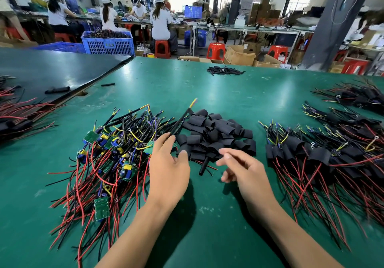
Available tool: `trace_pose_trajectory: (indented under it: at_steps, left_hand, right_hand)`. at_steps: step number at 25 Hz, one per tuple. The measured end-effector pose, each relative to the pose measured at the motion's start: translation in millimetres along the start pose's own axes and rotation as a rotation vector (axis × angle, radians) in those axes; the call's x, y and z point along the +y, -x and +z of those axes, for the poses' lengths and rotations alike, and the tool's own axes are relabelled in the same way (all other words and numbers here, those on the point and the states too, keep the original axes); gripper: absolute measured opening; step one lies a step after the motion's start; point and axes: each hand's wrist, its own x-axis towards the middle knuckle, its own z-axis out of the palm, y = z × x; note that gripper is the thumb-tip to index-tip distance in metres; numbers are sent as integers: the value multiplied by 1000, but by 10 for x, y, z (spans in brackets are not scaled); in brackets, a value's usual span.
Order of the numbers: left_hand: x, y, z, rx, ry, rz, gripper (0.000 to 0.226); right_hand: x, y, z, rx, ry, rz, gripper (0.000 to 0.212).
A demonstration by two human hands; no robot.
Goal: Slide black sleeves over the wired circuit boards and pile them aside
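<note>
A tangle of bare wired circuit boards (108,153) with red and black leads lies left of centre on the green table (207,215). A heap of loose black sleeves (216,134) sits in the middle. My left hand (168,168) reaches between the two. Its fingertips pinch one wired circuit board (150,145) where its black cable (182,118) starts, and the cable rises off the pile toward the back. My right hand (243,170) hovers just in front of the sleeve heap, fingers loosely spread and blurred, holding nothing. Sleeved boards (324,155) are piled on the right.
More sleeved boards (357,97) lie at the far right, and another bundle (16,120) at the left edge. A small heap of sleeves (224,70) sits near the table's far edge. A dark mat (52,70) covers the back left. Workers sit at benches beyond blue crates (108,43).
</note>
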Motion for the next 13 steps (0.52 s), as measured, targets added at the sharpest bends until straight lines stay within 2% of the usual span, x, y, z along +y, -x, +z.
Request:
trace_pose_trajectory:
  at_steps: [5, 8, 10, 13]
  left_hand:
    - [84, 158, 100, -6, 114, 183, 20]
    - [124, 298, 185, -46, 63, 321, 22]
    - [137, 365, 225, -96, 30, 372, 23]
    - [129, 388, 239, -130, 97, 347, 20]
  right_hand:
    - [-1, 66, 74, -256, -7, 5, 24]
    - [2, 99, 108, -391, -29, -31, 24]
    - [11, 120, 116, -387, -65, -28, 20]
    - [3, 124, 122, -340, -149, 71, 14]
